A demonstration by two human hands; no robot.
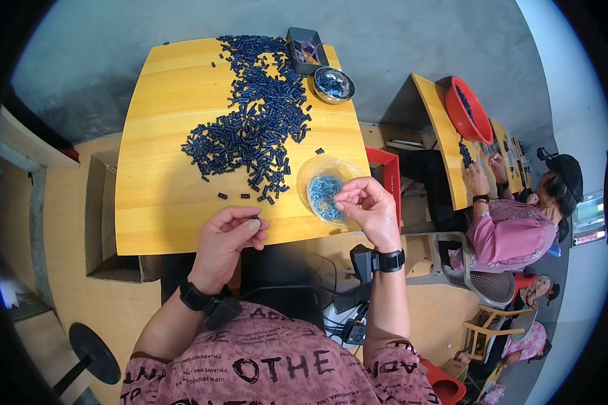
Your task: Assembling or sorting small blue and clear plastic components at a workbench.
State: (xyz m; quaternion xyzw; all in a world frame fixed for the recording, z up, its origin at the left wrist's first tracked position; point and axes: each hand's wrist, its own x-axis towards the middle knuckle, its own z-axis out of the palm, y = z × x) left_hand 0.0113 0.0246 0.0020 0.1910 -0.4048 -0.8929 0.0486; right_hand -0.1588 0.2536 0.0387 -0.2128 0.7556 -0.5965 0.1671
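Observation:
My left hand (pixel 230 236) is in front of the table's near edge, thumb and fingers closed on a small dark plastic piece (pixel 255 217), mostly covered by the fingertips. My right hand (pixel 371 210) is pinched at the near right side of a clear round tub (pixel 345 169). Many tiny shiny bluish-silver metal parts (pixel 324 189) lie inside that tub. What the right fingertips hold, if anything, is too small to make out. Beyond both hands spreads a big heap of small dark blue-black plastic pieces (pixel 250 138), with a few loose ones nearer me.
The yellow wooden table (pixel 162 101) also bears a metal bowl (pixel 344 94) of dark pieces and a grey bin (pixel 307 68). A red crate (pixel 388 175) stands by its right side. Farther right, a person (pixel 513 229) works at another table with a red basin (pixel 476 125).

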